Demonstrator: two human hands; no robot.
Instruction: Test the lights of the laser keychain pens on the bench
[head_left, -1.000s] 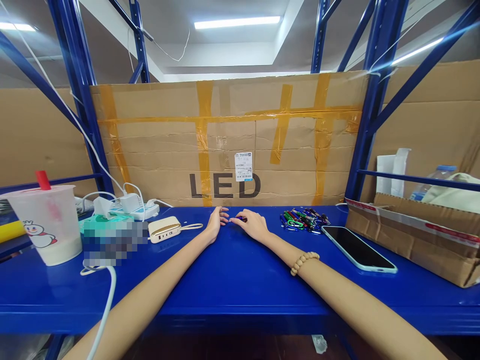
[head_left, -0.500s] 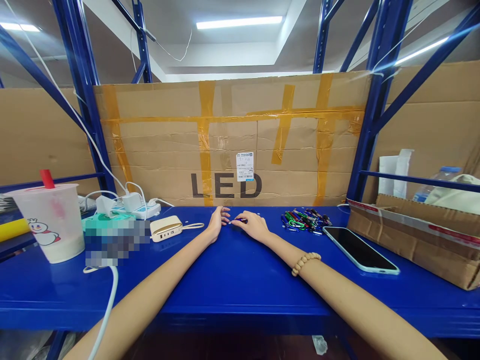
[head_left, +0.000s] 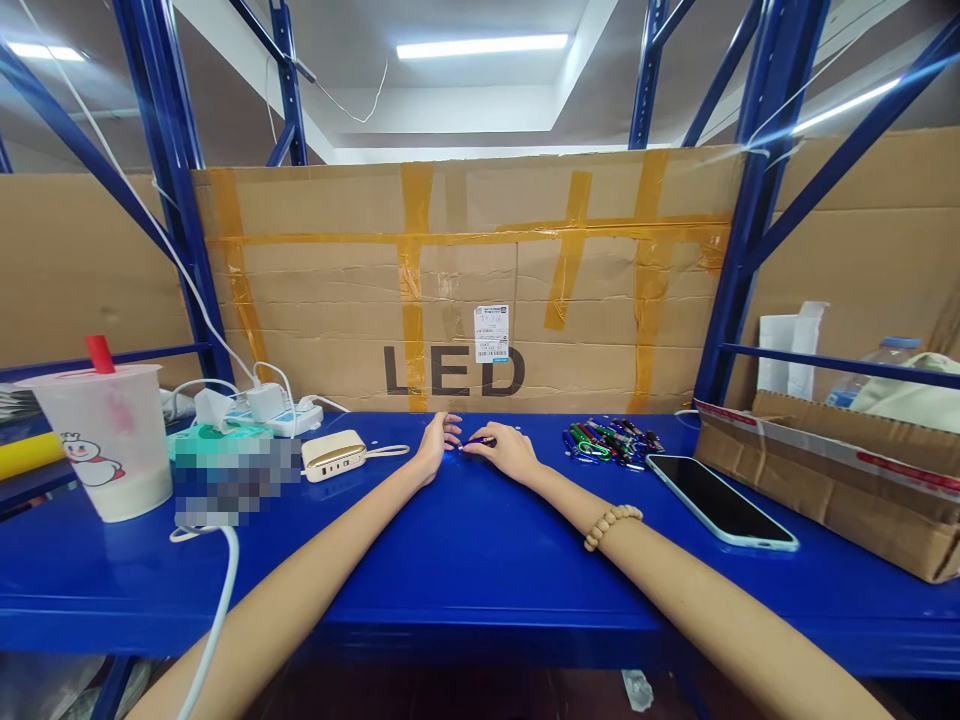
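Observation:
Near the back of the blue shelf, my right hand pinches a small, slim, dark purple, shiny tube-like thing between thumb and fingers; its exact kind is too small to make out. The thing's silvery tip points left, and a brighter blue patch shows on the shelf by it. Just to the left, my left hand stands on its edge with fingers curved and apart, holding nothing that I can see. To the right of my right hand lies a pile of small shiny metal pieces in blue, green, red and purple, with a green clip among them.
A phone and an open cardboard box are on the right. A cream power bank, white plugs and a plastic cup stand left. A white cable hangs over the front edge. Cardboard closes the back.
A brighter blue patch now shows on the shelf at the small thing's tip. Both hands stay nearly in place; the view has shifted very slightly.

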